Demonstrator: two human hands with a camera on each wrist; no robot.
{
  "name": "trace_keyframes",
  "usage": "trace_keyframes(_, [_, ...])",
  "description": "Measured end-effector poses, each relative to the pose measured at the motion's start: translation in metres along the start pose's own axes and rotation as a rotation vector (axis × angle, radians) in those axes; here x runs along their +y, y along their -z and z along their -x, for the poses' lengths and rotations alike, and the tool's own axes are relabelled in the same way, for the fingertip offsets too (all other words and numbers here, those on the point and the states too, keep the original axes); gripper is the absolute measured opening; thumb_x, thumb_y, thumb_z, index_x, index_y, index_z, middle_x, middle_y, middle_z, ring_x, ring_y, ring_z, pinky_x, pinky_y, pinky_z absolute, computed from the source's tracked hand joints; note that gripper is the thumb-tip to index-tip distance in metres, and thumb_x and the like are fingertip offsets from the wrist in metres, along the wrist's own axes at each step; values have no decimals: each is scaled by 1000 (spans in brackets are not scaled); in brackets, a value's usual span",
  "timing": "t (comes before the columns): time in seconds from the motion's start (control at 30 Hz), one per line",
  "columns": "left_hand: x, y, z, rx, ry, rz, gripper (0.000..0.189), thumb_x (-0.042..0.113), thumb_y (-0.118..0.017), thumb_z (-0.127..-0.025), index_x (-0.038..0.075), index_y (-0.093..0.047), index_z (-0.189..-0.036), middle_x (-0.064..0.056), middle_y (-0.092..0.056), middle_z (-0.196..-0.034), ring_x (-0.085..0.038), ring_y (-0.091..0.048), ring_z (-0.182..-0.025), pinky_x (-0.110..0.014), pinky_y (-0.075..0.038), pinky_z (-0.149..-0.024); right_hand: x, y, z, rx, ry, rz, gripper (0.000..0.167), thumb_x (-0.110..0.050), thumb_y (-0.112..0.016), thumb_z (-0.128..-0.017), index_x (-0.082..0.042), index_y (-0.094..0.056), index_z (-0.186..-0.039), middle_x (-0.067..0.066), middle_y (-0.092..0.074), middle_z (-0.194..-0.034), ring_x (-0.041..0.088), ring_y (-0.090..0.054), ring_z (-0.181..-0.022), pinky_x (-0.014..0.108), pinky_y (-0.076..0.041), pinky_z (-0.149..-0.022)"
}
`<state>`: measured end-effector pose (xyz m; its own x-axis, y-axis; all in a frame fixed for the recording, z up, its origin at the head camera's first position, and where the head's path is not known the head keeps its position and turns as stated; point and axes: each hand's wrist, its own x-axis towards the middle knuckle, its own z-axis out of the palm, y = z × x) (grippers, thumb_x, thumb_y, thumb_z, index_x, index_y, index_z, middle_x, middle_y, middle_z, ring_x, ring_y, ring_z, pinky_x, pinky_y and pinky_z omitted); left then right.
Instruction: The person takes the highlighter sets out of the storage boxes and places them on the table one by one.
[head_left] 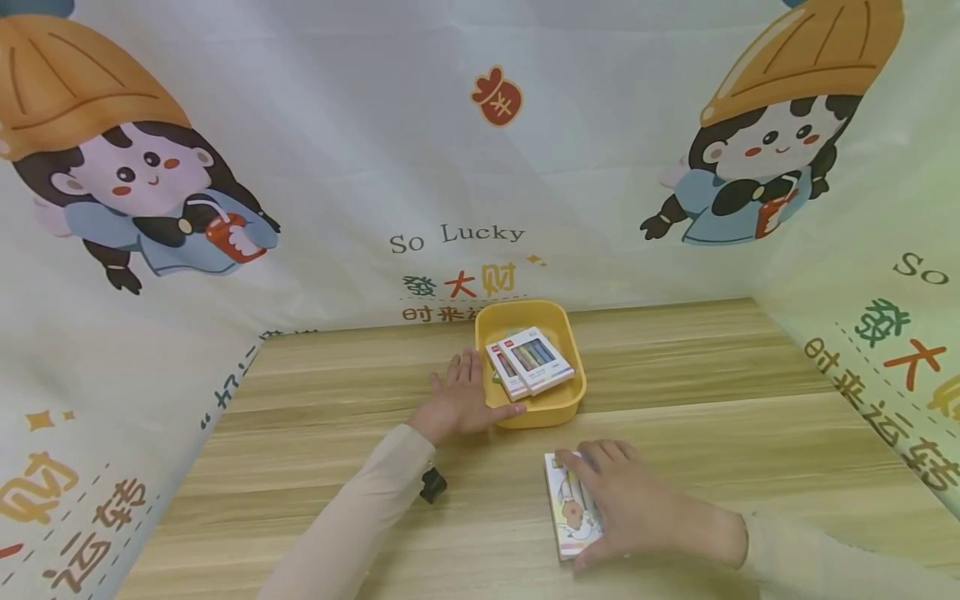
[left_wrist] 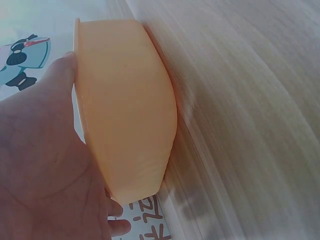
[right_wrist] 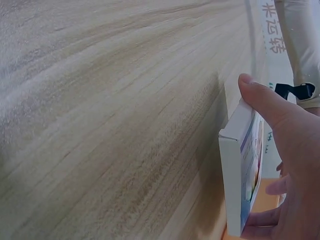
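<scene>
My right hand (head_left: 630, 496) grips a flat white cardboard box with a cartoon print (head_left: 570, 510), its thumb at the near edge and its fingers at the far one. In the right wrist view the box's white side (right_wrist: 231, 185) faces the camera, close over the wood. Straight fingers of my left hand (head_left: 459, 398) lie along the left side of a yellow plastic basket (head_left: 551, 416), with the thumb at its front rim. Inside the basket, two white crayon boxes (head_left: 542, 360) overlap, colored sticks pictured on their fronts.
The wooden table (head_left: 712, 450) meets a printed cloth backdrop (head_left: 600, 208) at the back and both sides. A small black device (head_left: 432, 485) shows beside the left sleeve (head_left: 375, 500). The basket stands near the table's back edge.
</scene>
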<state>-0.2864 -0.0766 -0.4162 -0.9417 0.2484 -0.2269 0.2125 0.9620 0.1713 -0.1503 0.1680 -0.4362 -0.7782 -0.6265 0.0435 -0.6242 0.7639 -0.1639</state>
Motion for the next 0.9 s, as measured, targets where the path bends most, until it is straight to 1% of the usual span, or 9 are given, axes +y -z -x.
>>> trace_keyframes(0.2, [0, 0, 0, -5, 10, -6, 119, 84, -41, -84, 2, 5, -158, -17, 5, -168, -36, -1, -157, -63, -11, -123, -1, -2, 0, -27, -25, -8, 124, -89, -65, -58, -10, -37, -150, 21, -52, -141, 41, -47, -132, 64, -37, -111])
trace_keyframes(0.4, [0, -1, -1, 3, 7, -7, 119, 83, -41, -84, 1, 3, -158, -18, 2, -168, -37, -3, -156, -64, -12, -123, -2, -5, -1, -28, -31, -14, 125, -88, -66, -58, -10, -37, -150, 22, -51, -142, 41, -47, -132, 64, -36, -110])
trace_keyframes(0.67, [-1, -1, 0, 0, 9, -13, 121, 85, -40, -83, 1, 4, -158, -17, 3, -168, -36, -2, -156, -63, -12, -123, -3, -7, -1, -27, -9, -17, 123, -86, -66, -60, -8, -37, -150, 23, -51, -141, 42, -48, -131, 65, -37, -109])
trace_keyframes(0.9, [-1, -1, -1, -5, 8, -13, 121, 86, -40, -82, 3, 6, -158, -16, 5, -168, -35, 0, -157, -63, -10, -123, -3, -10, -2, -26, -10, -6, 123, -88, -64, -59, -8, -38, -149, 23, -52, -141, 42, -49, -130, 65, -39, -108])
